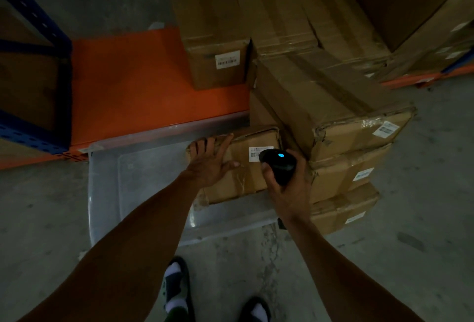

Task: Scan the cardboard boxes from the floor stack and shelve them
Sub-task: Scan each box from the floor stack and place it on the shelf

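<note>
Head view, near to far.

Item 1: feet in sandals and white socks (177, 293) on concrete floor (423, 219).

Item 2: clear plastic bin (143, 193), box resting on its far right part.

Item 3: left hand (209, 165), fingers spread, pressed flat on the small cardboard box (241, 167), steadying it.

Item 4: right hand (287, 188), fingers curled round a black handheld scanner (278, 165), blue light lit, nose just beside the box's barcode label (256, 153) and covering part of it.

Item 5: floor stack (343, 173) of labelled boxes, touching the small box on its right; top box torn at one corner.

Item 6: orange shelf deck (143, 83), one labelled box (218, 62) standing on it.

Risks, as judged: scanner held so close and over the label may misread or miss it; dim light may worsen this; neighbouring stack labels could be read instead; box steadied by one flat hand may slide on the bin.
</note>
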A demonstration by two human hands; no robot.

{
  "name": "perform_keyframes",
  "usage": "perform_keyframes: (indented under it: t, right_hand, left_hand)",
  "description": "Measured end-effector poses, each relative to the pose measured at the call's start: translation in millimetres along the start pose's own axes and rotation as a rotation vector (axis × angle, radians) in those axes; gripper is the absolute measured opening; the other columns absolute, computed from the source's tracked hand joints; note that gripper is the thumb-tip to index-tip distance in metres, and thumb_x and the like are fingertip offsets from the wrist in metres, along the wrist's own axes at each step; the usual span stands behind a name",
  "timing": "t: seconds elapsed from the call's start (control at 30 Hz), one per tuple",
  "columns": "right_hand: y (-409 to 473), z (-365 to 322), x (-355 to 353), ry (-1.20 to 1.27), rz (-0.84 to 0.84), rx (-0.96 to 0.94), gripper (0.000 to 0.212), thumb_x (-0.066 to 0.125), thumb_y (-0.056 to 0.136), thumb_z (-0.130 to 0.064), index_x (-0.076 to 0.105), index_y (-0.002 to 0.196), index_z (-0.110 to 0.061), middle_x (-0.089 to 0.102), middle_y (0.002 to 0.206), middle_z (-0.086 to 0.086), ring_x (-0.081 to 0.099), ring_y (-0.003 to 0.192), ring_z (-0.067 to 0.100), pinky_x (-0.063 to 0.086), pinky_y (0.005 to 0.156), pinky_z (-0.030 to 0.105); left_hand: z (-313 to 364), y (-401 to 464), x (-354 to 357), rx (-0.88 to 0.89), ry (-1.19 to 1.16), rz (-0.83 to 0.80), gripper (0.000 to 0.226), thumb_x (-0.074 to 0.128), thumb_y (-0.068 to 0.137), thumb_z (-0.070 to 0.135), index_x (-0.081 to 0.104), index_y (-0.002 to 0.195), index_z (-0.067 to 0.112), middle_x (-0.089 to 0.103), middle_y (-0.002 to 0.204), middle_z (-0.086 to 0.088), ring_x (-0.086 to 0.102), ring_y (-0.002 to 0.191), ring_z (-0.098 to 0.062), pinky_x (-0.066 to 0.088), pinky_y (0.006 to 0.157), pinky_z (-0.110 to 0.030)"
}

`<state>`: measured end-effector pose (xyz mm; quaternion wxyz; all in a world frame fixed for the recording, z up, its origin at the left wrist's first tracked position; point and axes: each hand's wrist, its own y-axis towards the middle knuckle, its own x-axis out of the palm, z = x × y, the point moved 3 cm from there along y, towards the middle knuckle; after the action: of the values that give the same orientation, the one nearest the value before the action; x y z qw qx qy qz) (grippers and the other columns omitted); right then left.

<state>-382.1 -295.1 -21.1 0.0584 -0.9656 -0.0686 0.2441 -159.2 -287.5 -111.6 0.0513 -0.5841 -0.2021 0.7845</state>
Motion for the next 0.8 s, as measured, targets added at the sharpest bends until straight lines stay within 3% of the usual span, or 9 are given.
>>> perform_keyframes:
  t: [0.1,0.27,0.37,0.4,0.5,0.6,0.67,0.8]
  right_hand:
    - [2.2,1.2,-0.6,-0.035,-0.002,-0.036,0.066,0.08,0.084,-0.022,0.045,0.14,-0.02,0.055,0.121,-0.011,0.057,0.111,0.008,0.045,0.082,0.007]
    - [8.5,4.6,-8.1,-0.087,-0.015,-0.03,0.072,0.077,0.079,-0.021,0.041,0.14,-0.033,0.061,0.13,-0.003,0.061,0.118,0.019,0.056,0.094,0.036]
    - [13.9,-5.3,-20.6,-0.102,-0.023,-0.036,0.072,0.076,0.082,-0.014,0.04,0.143,-0.028,0.065,0.125,0.0,0.064,0.11,0.017,0.053,0.085,0.015]
    - [16.1,-11.0,-26.1,-0.097,-0.025,-0.027,0.072,0.076,0.084,-0.014,0.039,0.144,-0.026,0.066,0.123,0.0,0.066,0.107,0.017,0.054,0.082,0.014]
    - [25.2,-33.5,-47.1,-0.083,-0.012,-0.018,0.073,0.075,0.087,-0.019,0.036,0.147,-0.027,0.066,0.126,0.001,0.066,0.108,0.02,0.059,0.085,0.034]
    - [45.4,-56.6,-71.1,-0.153,0.012,-0.021,0.068,0.072,0.092,-0.02,0.037,0.149,-0.024,0.059,0.116,-0.007,0.055,0.1,0.008,0.048,0.075,0.012]
    - [67.0,-68.3,-85.5,-0.218,0.045,-0.055,0.063,0.072,0.092,-0.021,0.041,0.147,-0.018,0.058,0.12,-0.006,0.057,0.107,0.011,0.047,0.081,0.018]
    - [115.4,-79.4,-97.8,-0.429,0.095,-0.078,0.065,0.075,0.088,-0.026,0.045,0.144,-0.012,0.063,0.129,0.02,0.062,0.117,0.037,0.052,0.089,0.039]
  left_hand:
    - [0.0,1.4,-1.4,-0.015,0.017,-0.015,0.087,0.008,0.078,0.083,-0.012,0.151,0.041,0.012,0.154,-0.014,0.016,0.138,-0.04,0.012,0.112,-0.056]
    - [4.0,3.6,-1.9,-0.049,0.075,-0.055,0.083,0.015,0.086,0.079,-0.017,0.151,0.04,0.01,0.154,-0.016,0.016,0.138,-0.041,0.013,0.112,-0.057]
    - [11.4,3.8,-6.3,-0.094,0.057,-0.13,0.081,0.021,0.09,0.074,-0.02,0.15,0.04,0.001,0.158,-0.017,0.006,0.142,-0.043,0.003,0.114,-0.06]
    - [15.2,2.8,-9.1,-0.113,0.049,-0.164,0.081,0.023,0.091,0.072,-0.021,0.15,0.04,-0.004,0.159,-0.018,0.0,0.144,-0.043,-0.003,0.114,-0.061]
    - [27.7,-1.3,-18.1,-0.192,0.03,-0.243,0.081,0.028,0.095,0.067,-0.024,0.15,0.038,-0.017,0.159,-0.018,-0.014,0.146,-0.042,-0.014,0.113,-0.059]
    - [39.9,-5.3,-23.5,-0.27,0.033,-0.269,0.08,0.028,0.096,0.064,-0.025,0.15,0.036,-0.023,0.159,-0.019,-0.022,0.145,-0.041,-0.017,0.111,-0.06]
    - [44.7,-7.0,-25.8,-0.3,0.02,-0.265,0.081,0.03,0.097,0.064,-0.023,0.15,0.036,-0.022,0.159,-0.019,-0.021,0.145,-0.041,-0.018,0.111,-0.059]
    - [43.2,-5.9,-27.8,-0.286,0.109,-0.227,0.081,0.027,0.095,0.066,-0.024,0.151,0.035,-0.013,0.159,-0.021,-0.013,0.146,-0.043,-0.011,0.113,-0.061]
